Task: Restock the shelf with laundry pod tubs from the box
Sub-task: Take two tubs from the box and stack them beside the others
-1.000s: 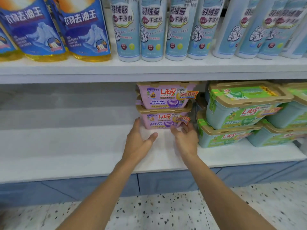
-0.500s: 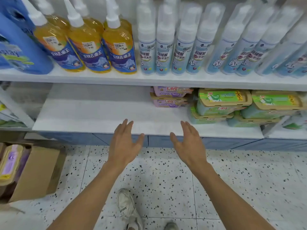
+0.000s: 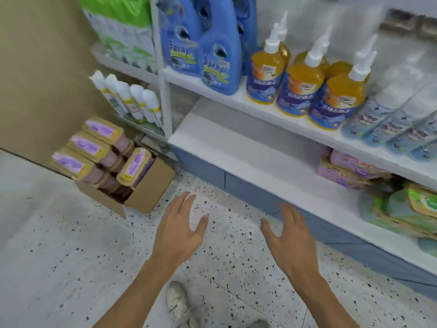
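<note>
A cardboard box (image 3: 146,195) stands on the floor at the left, holding several purple laundry pod tubs (image 3: 89,147) with tan lids. Two purple tubs (image 3: 345,169) are stacked on the white lower shelf (image 3: 248,159) at the right. My left hand (image 3: 182,228) and my right hand (image 3: 288,235) hover over the floor, both with fingers spread and holding nothing. The left hand is to the right of the box and apart from it.
Green tubs (image 3: 411,209) sit right of the purple ones on the lower shelf. The upper shelf carries blue spray jugs (image 3: 212,50), orange bottles (image 3: 300,84) and pale blue bottles (image 3: 387,124). White spray cans (image 3: 132,100) stand on a side rack. My shoe (image 3: 176,301) is below.
My view swung left and down, bringing the box of tubs fully into sight. Both hands drew back from the shelf and now hover over the floor, still holding nothing.
</note>
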